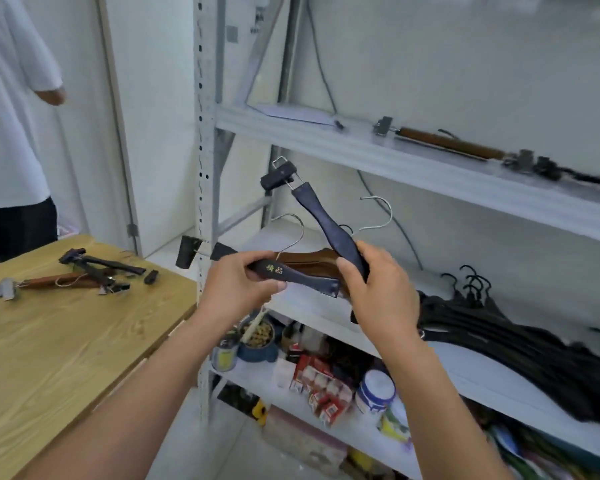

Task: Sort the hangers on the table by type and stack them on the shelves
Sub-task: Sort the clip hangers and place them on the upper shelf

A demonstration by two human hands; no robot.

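Black hangers [520,355] (blurred) run off right.

Two dark clip hangers [336,237] aloft, perhaps three hangers [94,271] on the table [66,341].

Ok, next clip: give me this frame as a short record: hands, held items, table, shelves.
left hand: grips dark clip hanger with gold lettering, roughly level
right hand: grips second dark clip hanger, tilted up-left
between hands: brown wooden hanger behind the dark ones
wooden table: several clip hangers, dark and brown, not yet shelved
top shelf: brown wooden clip hanger lying flat
middle shelf: pile of black hook hangers
far left: person in white shirt
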